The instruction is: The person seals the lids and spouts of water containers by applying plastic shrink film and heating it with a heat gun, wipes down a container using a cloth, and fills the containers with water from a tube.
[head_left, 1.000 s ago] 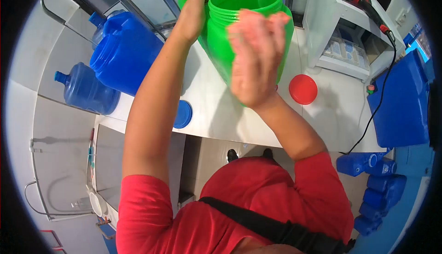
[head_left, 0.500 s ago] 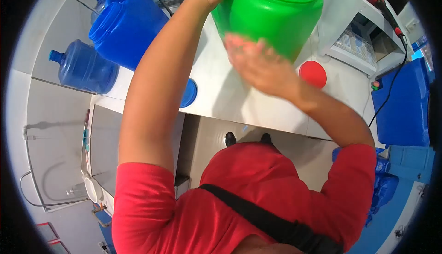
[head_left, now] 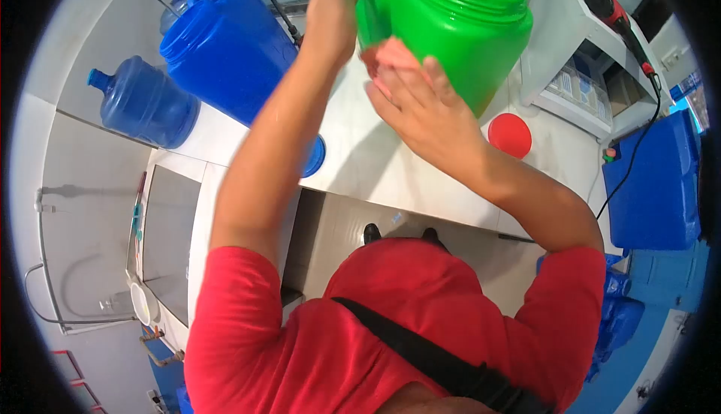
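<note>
A large green jug (head_left: 466,46) with an uncapped, threaded mouth stands on the white counter. My right hand (head_left: 432,110) holds a pink cloth (head_left: 394,55) against the side of this jug, the fingers flat over the cloth. My left hand (head_left: 330,16) is at the jug's handle side, blurred and cut off by the top edge, so its fingers hardly show. A red lid (head_left: 510,135) lies on the counter to the right of the jug. Partly behind my left forearm is a blue lid (head_left: 315,156).
On the left stand a blue jerrycan (head_left: 225,54) and a clear blue water bottle (head_left: 150,106), with another bottle behind. A black and red heat gun (head_left: 612,12) with a cord rests on a white cabinet (head_left: 556,46). Another blue jerrycan (head_left: 653,181) is at the right.
My left hand has come down and back toward me along the jug's left side. My right hand has shifted slightly on the jug with the cloth. The view has tilted a little.
</note>
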A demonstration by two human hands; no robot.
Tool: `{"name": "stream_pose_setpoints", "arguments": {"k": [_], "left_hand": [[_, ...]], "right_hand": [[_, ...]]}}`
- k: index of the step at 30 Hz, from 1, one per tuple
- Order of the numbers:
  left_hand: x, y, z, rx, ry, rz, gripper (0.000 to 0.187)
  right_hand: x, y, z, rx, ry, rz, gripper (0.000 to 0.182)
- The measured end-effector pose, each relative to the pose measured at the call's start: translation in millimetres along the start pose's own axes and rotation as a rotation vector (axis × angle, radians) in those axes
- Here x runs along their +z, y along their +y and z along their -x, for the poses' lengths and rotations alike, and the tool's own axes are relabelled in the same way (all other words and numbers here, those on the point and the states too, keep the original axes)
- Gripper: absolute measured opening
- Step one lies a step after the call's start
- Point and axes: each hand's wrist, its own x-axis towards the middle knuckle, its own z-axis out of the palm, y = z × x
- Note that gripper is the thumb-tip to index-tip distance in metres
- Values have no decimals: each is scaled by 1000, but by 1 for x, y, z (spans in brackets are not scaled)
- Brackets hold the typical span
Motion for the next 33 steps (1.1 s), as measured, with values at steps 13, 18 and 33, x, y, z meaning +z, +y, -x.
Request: {"name": "stream_pose_setpoints", "arguments": {"k": [13,18,33], "left_hand": [[39,-43,148,290,-104,-720,73],[12,-59,52,419,-9,-856,60],[-89,-94,-17,194,-163,-949,45]], "right_hand": [[-47,44,23,157,431,-585,46],[-33,107,17,479,963,-490,51],[34,101,8,869,834,-1040,55]]}}
